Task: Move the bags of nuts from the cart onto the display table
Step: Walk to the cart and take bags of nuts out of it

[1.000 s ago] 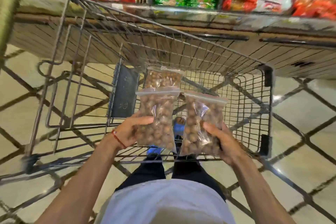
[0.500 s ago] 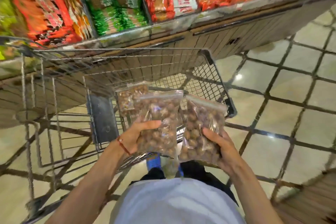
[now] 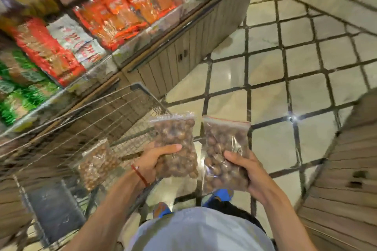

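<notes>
You're turning right, away from the wire shopping cart [image 3: 85, 120] now sliding to lower left; left hand [image 3: 155, 161] and right hand [image 3: 246, 171] each gripping a clear zip bag of brown nuts [image 3: 175, 144], carrying underway; third nut bag [image 3: 95, 163] waiting in cart.

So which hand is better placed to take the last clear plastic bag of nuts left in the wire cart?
Left hand, probably: it is nearer the bag in the cart, though both hands hold bags.

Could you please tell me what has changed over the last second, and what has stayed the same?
Both held bags have swung rightwards, off the cart and over the floor. The left hand and right hand keep gripping them; a third bag remains in the cart.
</notes>
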`<act>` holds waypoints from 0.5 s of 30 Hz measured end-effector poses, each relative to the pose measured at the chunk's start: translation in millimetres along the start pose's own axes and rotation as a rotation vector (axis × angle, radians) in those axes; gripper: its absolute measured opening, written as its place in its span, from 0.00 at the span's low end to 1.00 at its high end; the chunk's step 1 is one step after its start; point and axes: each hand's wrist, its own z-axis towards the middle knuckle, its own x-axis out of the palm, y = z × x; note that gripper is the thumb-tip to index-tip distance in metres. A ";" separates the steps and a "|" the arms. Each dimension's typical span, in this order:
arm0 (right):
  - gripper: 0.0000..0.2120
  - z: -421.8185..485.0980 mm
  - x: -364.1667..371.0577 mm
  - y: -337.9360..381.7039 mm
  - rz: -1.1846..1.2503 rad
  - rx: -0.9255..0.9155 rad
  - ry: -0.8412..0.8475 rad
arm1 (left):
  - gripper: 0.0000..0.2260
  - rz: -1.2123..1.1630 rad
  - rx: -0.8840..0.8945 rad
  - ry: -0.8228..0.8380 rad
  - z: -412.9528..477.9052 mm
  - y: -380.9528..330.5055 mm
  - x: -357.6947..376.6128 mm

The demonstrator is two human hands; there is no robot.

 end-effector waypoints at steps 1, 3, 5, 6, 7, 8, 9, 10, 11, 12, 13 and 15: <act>0.26 -1.2 -17.7 10.7 0.007 -0.005 -0.014 | 0.14 0.013 0.011 0.008 12.0 0.8 18.4; 0.30 -1.9 -57.2 29.3 0.011 -0.022 -0.043 | 0.21 0.074 -0.001 0.052 30.0 -1.8 64.4; 0.31 -2.7 -93.7 48.0 0.022 -0.048 -0.078 | 0.14 0.124 -0.007 0.076 42.8 -8.2 112.3; 0.28 -2.7 -111.2 57.3 0.040 -0.062 -0.093 | 0.11 0.143 -0.009 0.077 50.3 -10.3 134.1; 0.24 -3.0 -128.0 66.7 0.066 -0.071 -0.107 | 0.11 0.155 -0.009 0.093 59.1 -13.0 154.6; 0.21 -3.3 -144.2 75.5 0.097 -0.082 -0.117 | 0.12 0.169 -0.008 0.115 67.7 -15.4 175.7; 0.17 -4.7 -158.4 84.7 0.129 -0.090 -0.123 | 0.13 0.176 -0.007 0.125 76.9 -17.1 193.4; 0.15 -4.8 -173.2 92.7 0.158 -0.102 -0.131 | 0.14 0.178 -0.011 0.130 86.8 -19.4 209.8; 0.14 -4.7 -186.9 101.1 0.185 -0.113 -0.148 | 0.14 0.183 -0.019 0.142 98.5 -22.4 224.4; 0.16 -4.0 -200.0 109.0 0.204 -0.127 -0.169 | 0.13 0.196 -0.036 0.153 109.3 -27.0 240.5; 0.19 -3.2 -212.2 117.3 0.215 -0.135 -0.194 | 0.14 0.213 -0.049 0.172 121.0 -31.3 256.1; 0.25 2.1 -239.3 131.4 0.214 -0.153 -0.248 | 0.19 0.277 -0.068 0.223 146.1 -41.0 287.2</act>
